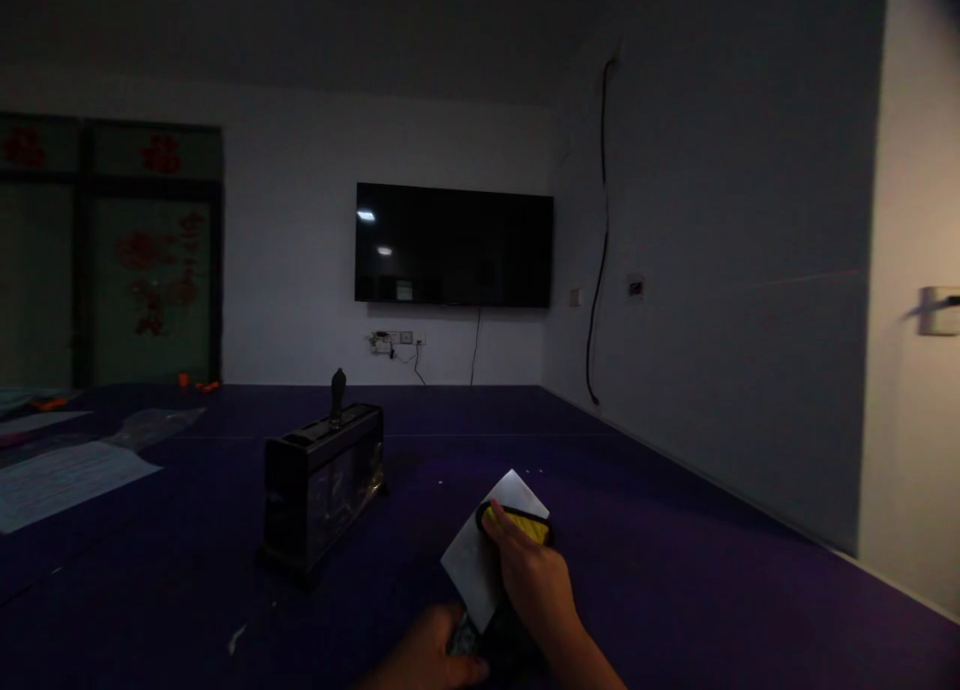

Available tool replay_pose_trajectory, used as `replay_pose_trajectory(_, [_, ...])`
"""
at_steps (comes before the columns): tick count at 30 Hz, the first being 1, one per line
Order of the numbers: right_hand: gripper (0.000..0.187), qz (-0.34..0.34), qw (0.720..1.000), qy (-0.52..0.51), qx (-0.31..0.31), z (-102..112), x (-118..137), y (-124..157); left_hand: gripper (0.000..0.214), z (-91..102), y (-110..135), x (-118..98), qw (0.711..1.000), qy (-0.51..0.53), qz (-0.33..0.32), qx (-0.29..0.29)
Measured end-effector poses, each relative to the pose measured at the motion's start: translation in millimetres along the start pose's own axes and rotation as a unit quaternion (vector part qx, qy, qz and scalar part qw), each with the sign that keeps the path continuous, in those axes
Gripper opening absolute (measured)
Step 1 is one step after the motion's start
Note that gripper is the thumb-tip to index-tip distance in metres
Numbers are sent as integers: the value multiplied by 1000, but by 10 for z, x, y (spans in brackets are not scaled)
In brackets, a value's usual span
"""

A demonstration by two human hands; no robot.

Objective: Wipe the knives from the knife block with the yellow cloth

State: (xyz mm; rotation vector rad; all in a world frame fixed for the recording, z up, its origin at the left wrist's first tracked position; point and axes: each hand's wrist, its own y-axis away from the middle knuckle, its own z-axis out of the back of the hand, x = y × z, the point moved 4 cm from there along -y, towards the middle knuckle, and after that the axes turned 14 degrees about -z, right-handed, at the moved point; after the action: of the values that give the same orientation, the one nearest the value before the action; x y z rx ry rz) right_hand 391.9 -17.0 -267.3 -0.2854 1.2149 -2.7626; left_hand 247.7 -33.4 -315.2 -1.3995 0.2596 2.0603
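Observation:
My right hand (534,578) is closed on a tool with a yellow and black handle (525,522) and a wide pale blade (480,550), a putty-knife shape, held tilted above the purple floor. My left hand (427,655) is low at the bottom edge, fingers curled round a dark object (466,638) just under the blade; the room is too dim to name it. A dark rectangular box-shaped appliance (322,485) with an upright knob on top stands on the floor to the left of both hands.
Purple floor covering (675,570) fills the room. Pale sheets (60,480) lie at the left. A wall-mounted black TV (454,245) hangs ahead, with cables and sockets (397,340) below. A white wall (750,320) runs along the right.

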Motion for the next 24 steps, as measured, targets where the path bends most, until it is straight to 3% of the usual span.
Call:
replay_pose_trajectory(8, [51, -42, 999, 13, -1, -1, -88, -35, 35, 8, -14, 110, 999, -39, 11, -16])
replay_pose_trajectory(14, [50, 9, 1000, -10, 8, -43, 80, 36, 33, -16, -38, 65, 1000, -6, -4, -2])
replay_pose_trajectory(20, [49, 78, 996, -36, 22, -39, 224, 99, 41, 30, 35, 51, 997, -30, 42, -48])
replay_pose_trajectory(24, [49, 78, 996, -26, 22, -38, 192, 93, 43, 17, 24, -41, 1000, -15, -2, -24])
